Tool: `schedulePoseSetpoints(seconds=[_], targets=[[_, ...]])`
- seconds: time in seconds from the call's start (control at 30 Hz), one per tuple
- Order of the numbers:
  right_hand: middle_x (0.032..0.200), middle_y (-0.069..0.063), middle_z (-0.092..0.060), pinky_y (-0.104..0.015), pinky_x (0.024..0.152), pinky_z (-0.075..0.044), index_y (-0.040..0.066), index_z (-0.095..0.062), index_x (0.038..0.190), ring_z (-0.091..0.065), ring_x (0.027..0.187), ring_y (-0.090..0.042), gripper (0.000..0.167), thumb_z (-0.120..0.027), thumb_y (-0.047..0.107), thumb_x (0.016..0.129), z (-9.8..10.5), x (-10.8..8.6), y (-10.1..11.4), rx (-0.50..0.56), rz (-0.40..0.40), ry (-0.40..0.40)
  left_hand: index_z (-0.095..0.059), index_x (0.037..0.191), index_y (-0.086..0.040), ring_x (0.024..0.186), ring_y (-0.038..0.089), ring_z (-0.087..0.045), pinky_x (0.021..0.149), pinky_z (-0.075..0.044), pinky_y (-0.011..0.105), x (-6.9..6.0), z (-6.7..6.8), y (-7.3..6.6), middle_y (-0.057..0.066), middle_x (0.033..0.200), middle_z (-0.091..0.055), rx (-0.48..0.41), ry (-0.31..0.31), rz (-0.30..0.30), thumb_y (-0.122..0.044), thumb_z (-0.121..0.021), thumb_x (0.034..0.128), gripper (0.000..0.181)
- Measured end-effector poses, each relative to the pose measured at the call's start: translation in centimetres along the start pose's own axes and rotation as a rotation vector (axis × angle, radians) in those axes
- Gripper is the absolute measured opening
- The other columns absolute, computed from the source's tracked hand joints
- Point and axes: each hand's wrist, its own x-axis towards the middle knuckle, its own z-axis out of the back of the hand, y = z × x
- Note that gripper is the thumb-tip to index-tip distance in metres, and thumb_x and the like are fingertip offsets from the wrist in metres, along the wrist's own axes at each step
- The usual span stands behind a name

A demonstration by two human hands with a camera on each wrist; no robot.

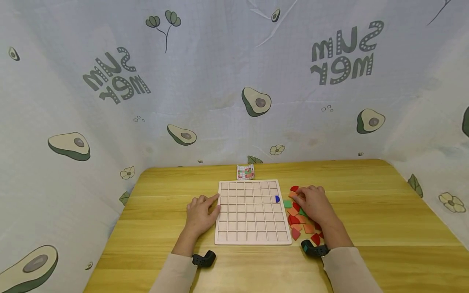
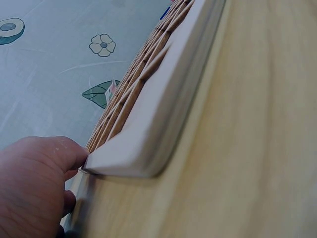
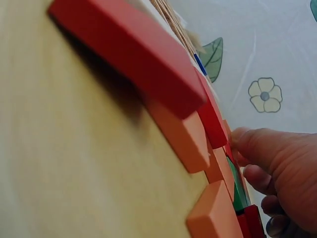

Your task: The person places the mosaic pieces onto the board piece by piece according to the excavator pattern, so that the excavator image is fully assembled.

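Note:
A pale wooden grid board (image 1: 253, 243) lies on the table, one blue piece (image 1: 277, 199) in a cell near its right edge. My left hand (image 1: 200, 215) rests beside the board's left side, thumb and index finger touching its edge; in the left wrist view the thumb (image 2: 74, 154) meets the board's corner. My right hand (image 1: 316, 205) reaches over the loose pieces right of the board. Its fingertips are at an orange piece (image 1: 292, 194) near a red one (image 1: 294, 188); whether they pinch anything is hidden. Red (image 3: 138, 54), orange (image 3: 181, 136) and green pieces (image 3: 238, 191) lie close by.
A small card with a coloured grid picture (image 1: 245, 172) stands behind the board. Several flat pieces, some with a curved side, crowd the board's right edge. A printed curtain (image 1: 220, 81) hangs behind the wooden table (image 1: 384, 211).

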Motion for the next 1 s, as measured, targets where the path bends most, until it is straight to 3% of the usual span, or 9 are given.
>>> schedulePoseSetpoints(seconds=[0.3, 0.43, 0.57, 0.73, 0.87, 1.0], targets=[[0.111, -0.021, -0.068, -0.053, 0.092, -0.049, 0.000, -0.073, 0.114, -0.052, 0.107, -0.039, 0.041, -0.068, 0.037, 0.097, 0.3, 0.2, 0.4, 0.070, 0.018, 0.009, -0.066, 0.138, -0.025, 0.087, 0.017, -0.044, 0.079, -0.031, 0.038, 0.1, 0.0, 0.0, 0.001, 0.098, -0.062, 0.005, -0.002, -0.011, -0.040, -0.063, 0.0962, 0.045], [0.104, -0.013, -0.071, -0.042, 0.081, -0.056, 0.003, -0.075, 0.109, -0.059, 0.097, -0.030, 0.033, -0.073, 0.032, 0.094, 0.9, 0.2, 1.3, 0.165, 0.087, 0.093, -0.066, 0.139, -0.025, 0.087, 0.017, -0.045, 0.080, -0.032, 0.038, 0.1, 0.1, -0.1, 0.002, 0.099, -0.062, 0.000, 0.006, -0.003, -0.040, -0.063, 0.0966, 0.045], [0.094, -0.004, -0.070, -0.029, 0.069, -0.052, 0.008, -0.077, 0.102, -0.058, 0.083, -0.019, 0.026, -0.077, 0.031, 0.091, 1.1, 0.2, 2.2, 0.220, 0.162, 0.200, -0.065, 0.140, -0.025, 0.088, 0.018, -0.045, 0.081, -0.032, 0.039, 0.1, 0.2, -0.3, 0.002, 0.100, -0.062, -0.001, 0.014, 0.004, -0.040, -0.062, 0.0972, 0.045], [0.093, 0.003, -0.067, -0.032, 0.077, -0.046, 0.016, -0.077, 0.095, -0.051, 0.088, -0.018, 0.020, -0.079, 0.035, 0.089, 0.5, 0.0, 3.0, 0.169, 0.202, 0.252, -0.066, 0.139, -0.025, 0.088, 0.018, -0.045, 0.081, -0.032, 0.039, 0.1, 0.4, -0.4, 0.002, 0.098, -0.061, -0.003, 0.010, 0.001, -0.039, -0.062, 0.0969, 0.045], [0.095, 0.002, -0.067, -0.036, 0.080, -0.046, 0.016, -0.076, 0.093, -0.050, 0.092, -0.020, 0.016, -0.079, 0.031, 0.090, 0.3, -0.1, 3.2, 0.138, 0.212, 0.240, -0.066, 0.139, -0.025, 0.087, 0.017, -0.044, 0.080, -0.031, 0.038, 0.0, 0.4, -0.4, 0.002, 0.098, -0.061, -0.007, 0.011, 0.001, -0.039, -0.062, 0.0968, 0.045], [0.097, 0.001, -0.067, -0.036, 0.080, -0.046, 0.017, -0.075, 0.094, -0.049, 0.093, -0.021, 0.017, -0.081, 0.032, 0.087, 0.5, -0.2, 3.2, 0.153, 0.177, 0.246, -0.066, 0.139, -0.025, 0.087, 0.018, -0.044, 0.081, -0.031, 0.039, 0.0, 0.4, -0.3, 0.002, 0.097, -0.061, -0.006, 0.012, 0.004, -0.039, -0.062, 0.0966, 0.045]])
